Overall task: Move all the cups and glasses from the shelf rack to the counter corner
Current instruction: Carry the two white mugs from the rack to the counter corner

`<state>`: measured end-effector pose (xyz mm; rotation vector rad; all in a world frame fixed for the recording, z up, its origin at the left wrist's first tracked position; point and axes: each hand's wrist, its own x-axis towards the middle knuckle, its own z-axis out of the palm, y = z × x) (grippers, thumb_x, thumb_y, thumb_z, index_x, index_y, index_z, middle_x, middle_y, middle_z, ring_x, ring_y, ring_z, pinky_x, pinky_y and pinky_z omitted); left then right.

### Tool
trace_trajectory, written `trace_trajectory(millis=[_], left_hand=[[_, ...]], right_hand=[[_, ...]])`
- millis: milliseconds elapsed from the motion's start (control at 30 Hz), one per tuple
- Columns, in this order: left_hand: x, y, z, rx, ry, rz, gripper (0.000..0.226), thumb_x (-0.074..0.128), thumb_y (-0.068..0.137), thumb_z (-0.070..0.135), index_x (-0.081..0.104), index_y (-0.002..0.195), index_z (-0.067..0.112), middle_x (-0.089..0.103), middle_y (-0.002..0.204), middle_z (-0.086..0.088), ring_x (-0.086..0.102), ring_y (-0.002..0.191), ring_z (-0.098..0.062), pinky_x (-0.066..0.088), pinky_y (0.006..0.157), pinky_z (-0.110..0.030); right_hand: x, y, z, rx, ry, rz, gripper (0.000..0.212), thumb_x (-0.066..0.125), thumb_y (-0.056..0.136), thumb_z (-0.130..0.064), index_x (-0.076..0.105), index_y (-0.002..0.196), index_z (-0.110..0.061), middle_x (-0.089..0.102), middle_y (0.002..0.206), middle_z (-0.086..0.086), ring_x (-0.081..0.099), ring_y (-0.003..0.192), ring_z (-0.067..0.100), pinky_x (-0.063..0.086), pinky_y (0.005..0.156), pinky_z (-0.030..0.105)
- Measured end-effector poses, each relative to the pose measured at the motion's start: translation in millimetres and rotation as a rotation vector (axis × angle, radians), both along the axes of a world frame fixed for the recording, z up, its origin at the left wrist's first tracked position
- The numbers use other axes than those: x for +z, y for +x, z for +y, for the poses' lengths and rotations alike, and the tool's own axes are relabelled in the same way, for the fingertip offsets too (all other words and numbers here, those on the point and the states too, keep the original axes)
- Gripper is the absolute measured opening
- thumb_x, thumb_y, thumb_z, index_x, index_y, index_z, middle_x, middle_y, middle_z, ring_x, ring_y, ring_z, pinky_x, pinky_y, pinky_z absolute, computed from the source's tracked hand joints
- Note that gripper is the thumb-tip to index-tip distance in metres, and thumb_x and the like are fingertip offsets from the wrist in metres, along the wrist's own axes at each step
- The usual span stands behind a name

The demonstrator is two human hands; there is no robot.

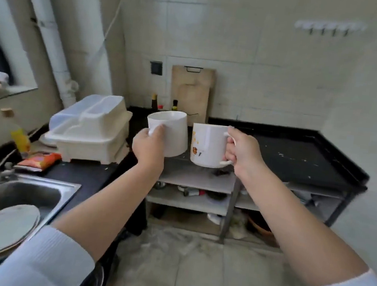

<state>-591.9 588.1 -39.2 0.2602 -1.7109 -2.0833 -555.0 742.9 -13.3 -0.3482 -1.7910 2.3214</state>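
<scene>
My left hand grips a plain white mug by its handle side, tilted a little to the left. My right hand holds a second white mug with orange prints by its handle, upright. Both mugs hang side by side in the air, nearly touching, in front of the black counter that runs into the tiled wall corner. The image is slightly blurred.
A cream dish rack box with lid stands on the left counter. A steel sink holds stacked plates. Cutting boards and two bottles lean at the back wall. Low shelves lie under the counter.
</scene>
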Motion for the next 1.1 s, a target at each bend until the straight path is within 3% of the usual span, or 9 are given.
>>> trace_trajectory(millis=[267,367,500,600,833,933,1000,1033,1100], left_hand=[[-0.8,-162.4,151.0,-0.289,-0.074,-0.019,0.03,0.054,0.085,0.019,0.044,0.056,0.023,0.05,0.065,0.007,0.048,0.061,-0.006,0.039,0.05,-0.019],[-0.3,-225.9,199.8,-0.376,-0.173,-0.043,0.032,0.054,0.083,0.022,0.04,0.054,0.022,0.046,0.062,0.004,0.045,0.06,-0.012,0.038,0.054,-0.024],[-7.9,-288.0,267.1,-0.513,-0.268,-0.112,0.029,0.054,0.081,0.021,0.043,0.054,0.017,0.047,0.06,0.002,0.045,0.06,-0.016,0.042,0.062,-0.03],[-19.7,-320.4,314.2,-0.592,-0.271,-0.175,0.034,0.052,0.08,0.015,0.033,0.051,0.015,0.039,0.057,0.0,0.037,0.058,-0.018,0.029,0.054,-0.026],[-49.3,-392.8,444.4,-0.759,-0.474,-0.281,0.026,0.051,0.082,0.015,0.044,0.056,0.014,0.044,0.062,0.0,0.042,0.062,-0.02,0.03,0.053,-0.025],[-60.5,-426.3,502.8,-0.788,-0.444,-0.379,0.009,0.051,0.087,0.013,0.06,0.087,0.009,0.055,0.079,-0.003,0.047,0.076,-0.023,0.038,0.067,-0.028],[-69.0,-451.5,541.2,-0.814,-0.482,-0.464,0.033,0.052,0.09,0.012,0.055,0.121,0.001,0.054,0.102,-0.014,0.043,0.091,-0.02,0.038,0.079,-0.03],[-69.3,-460.5,557.2,-0.84,-0.508,-0.499,0.034,0.051,0.091,0.012,0.053,0.123,0.001,0.047,0.105,-0.015,0.039,0.094,-0.019,0.038,0.082,-0.032],[-76.1,-481.5,590.0,-0.844,-0.513,-0.613,0.01,0.045,0.094,0.012,0.055,0.096,0.01,0.039,0.102,-0.011,0.033,0.097,-0.017,0.042,0.081,-0.022]], right_hand=[[-11.9,-118.2,143.3,-0.354,0.09,-0.061,0.032,0.051,0.086,-0.01,0.041,0.056,-0.014,0.035,0.032,-0.006,0.025,0.017,0.003,0.025,0.044,0.023],[-13.7,-162.6,194.4,-0.449,0.143,-0.098,0.031,0.049,0.088,-0.012,0.043,0.058,-0.013,0.033,0.053,0.002,0.032,0.035,0.009,0.025,0.039,0.019],[-26.8,-203.9,264.9,-0.559,0.223,-0.251,0.03,0.047,0.089,-0.015,0.045,0.059,-0.011,0.037,0.054,0.005,0.034,0.05,0.016,0.027,0.052,0.025],[-38.2,-225.2,309.3,-0.618,0.249,-0.395,0.022,0.048,0.089,-0.017,0.048,0.069,-0.008,0.042,0.055,0.005,0.039,0.053,0.018,0.03,0.053,0.027],[-68.0,-282.4,432.2,-0.629,0.083,-0.422,0.024,0.047,0.091,-0.013,0.047,0.067,-0.01,0.036,0.017,-0.005,0.053,0.042,0.013,0.038,0.057,0.027],[-79.5,-307.5,496.9,-0.595,0.065,-0.45,0.022,0.049,0.09,-0.01,0.05,0.067,-0.008,0.047,0.026,-0.002,0.05,0.041,0.013,0.042,0.059,0.026],[-87.1,-323.9,536.8,-0.572,0.11,-0.517,0.026,0.049,0.09,-0.011,0.048,0.065,-0.009,0.05,0.047,0.004,0.041,0.05,0.014,0.038,0.054,0.023],[-91.6,-332.7,556.3,-0.554,0.151,-0.564,0.027,0.049,0.091,-0.012,0.047,0.064,-0.009,0.046,0.057,0.005,0.038,0.053,0.014,0.034,0.053,0.022],[-99.6,-352.9,592.3,-0.529,0.207,-0.622,0.022,0.048,0.092,-0.014,0.049,0.073,-0.006,0.043,0.064,0.005,0.037,0.056,0.015,0.03,0.051,0.023]])
